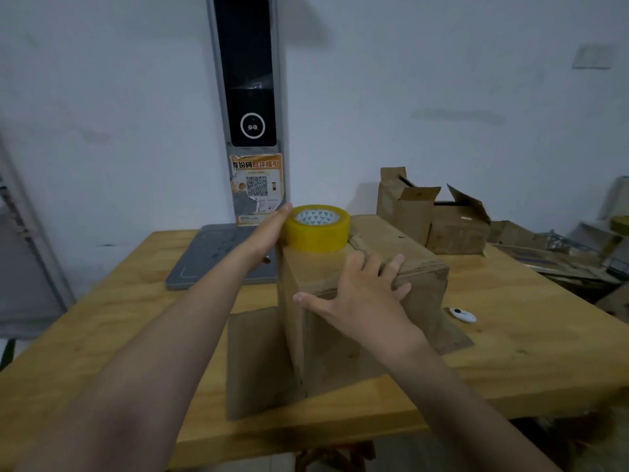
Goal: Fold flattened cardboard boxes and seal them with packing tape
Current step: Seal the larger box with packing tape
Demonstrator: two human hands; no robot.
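A brown cardboard box [422, 277] stands upright in the middle of the wooden table [102, 321], with flaps splayed flat on the table at its base. A yellow roll of packing tape [318, 229] lies on the box's top at the far left corner. My left hand [269, 233] reaches along the box's left side, its fingers flat against the roll's left edge. My right hand [360, 294] is spread over the box's near top edge, thumb down the front face, fingers on the top.
A grey scanner stand [248, 107] with a flat grey base [211, 257] rises behind the box. Open cardboard boxes [432, 212] sit at the back right, beside flattened cardboard. A small white device [462, 315] lies right of the box.
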